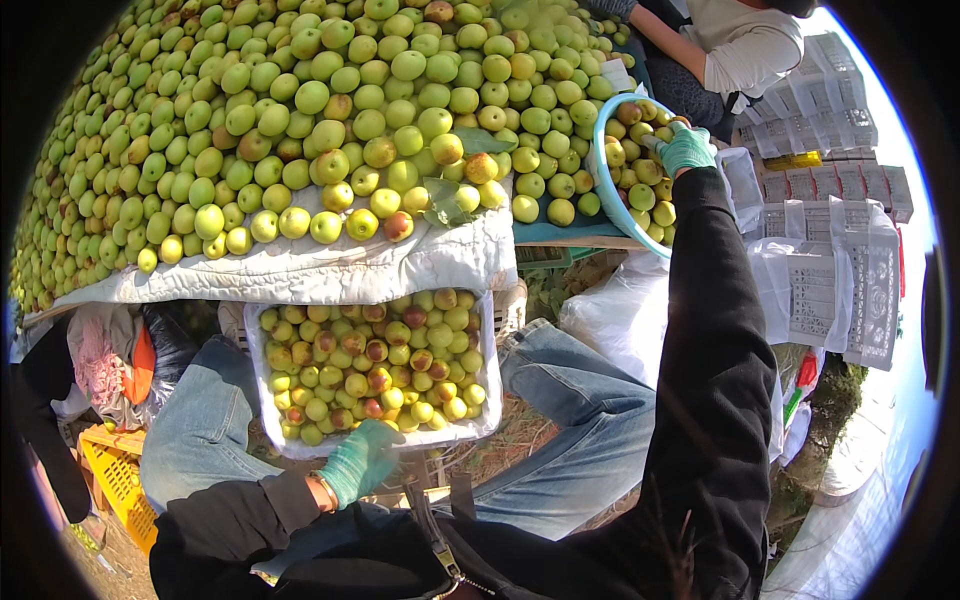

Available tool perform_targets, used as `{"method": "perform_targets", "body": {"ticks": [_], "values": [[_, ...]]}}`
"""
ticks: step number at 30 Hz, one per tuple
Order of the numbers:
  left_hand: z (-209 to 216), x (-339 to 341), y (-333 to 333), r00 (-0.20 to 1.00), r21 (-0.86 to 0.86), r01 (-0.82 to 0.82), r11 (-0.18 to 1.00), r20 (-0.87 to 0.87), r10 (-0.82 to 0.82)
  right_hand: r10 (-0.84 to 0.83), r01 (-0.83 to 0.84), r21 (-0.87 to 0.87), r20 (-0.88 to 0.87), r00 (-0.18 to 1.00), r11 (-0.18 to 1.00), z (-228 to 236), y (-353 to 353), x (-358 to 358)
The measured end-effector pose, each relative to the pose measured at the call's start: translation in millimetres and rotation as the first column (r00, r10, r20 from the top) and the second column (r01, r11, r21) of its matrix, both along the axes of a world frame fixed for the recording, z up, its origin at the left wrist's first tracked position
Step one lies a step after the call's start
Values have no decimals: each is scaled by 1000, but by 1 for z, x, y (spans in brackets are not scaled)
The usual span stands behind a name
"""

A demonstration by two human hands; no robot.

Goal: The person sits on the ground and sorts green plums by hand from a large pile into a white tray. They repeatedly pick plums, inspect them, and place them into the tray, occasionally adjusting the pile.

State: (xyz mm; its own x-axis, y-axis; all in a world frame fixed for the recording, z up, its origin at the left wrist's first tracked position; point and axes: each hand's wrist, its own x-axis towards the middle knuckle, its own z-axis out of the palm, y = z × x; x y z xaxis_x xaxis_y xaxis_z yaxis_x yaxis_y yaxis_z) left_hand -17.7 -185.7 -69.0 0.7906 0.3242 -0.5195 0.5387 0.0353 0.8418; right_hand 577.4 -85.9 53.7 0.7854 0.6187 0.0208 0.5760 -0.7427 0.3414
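In a teal glove, my left hand (360, 463) is at the near edge of a white-lined crate (478, 432) set between my knees. Its fingers are smeared and partly hidden, so their grip does not show. Small round green fruits with brown-red patches (370, 370), which look like jujubes, fill the crate. My right arm stretches forward to a light blue basin (603, 165), tilted at the table's edge and holding more such fruits (640, 170). Gloved in teal too, my right hand (687, 148) closes on the basin's far right side, with fingertips beside the fruits.
A large heap of green fruits (230, 120) covers the table, edged by a pale quilted cloth (400, 262). At the right stand stacked grey plastic crates (850, 280). Another person's arm (670, 35) is at the top right. A yellow crate (120, 480) sits at the lower left.
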Motion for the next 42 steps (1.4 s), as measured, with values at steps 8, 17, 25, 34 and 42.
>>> {"method": "perform_targets", "body": {"ticks": [8, 17, 25, 34, 42], "values": [[7, 4, 3, 1000, 26, 22, 999, -15, -21, 108, -118, 192, 66, 992, 974, 10, -7, -32], [39, 27, 25, 817, -979, -185, -85, -202, 541, 869, -247, 833, -472, 148, 495, -23, -112, -364], [37, 5, 24, 854, -982, -55, -181, -140, 501, 831, -95, 828, -536, 152, 552, -36, -140, -405], [31, -29, -3, 949, -952, -222, 209, -163, 269, 634, -8, 718, -609, 477, 696, -135, -193, -330], [24, -24, -1, 895, -904, -392, 169, -332, 298, 464, -92, 504, -687, 559, 858, -196, -195, -291]]}}
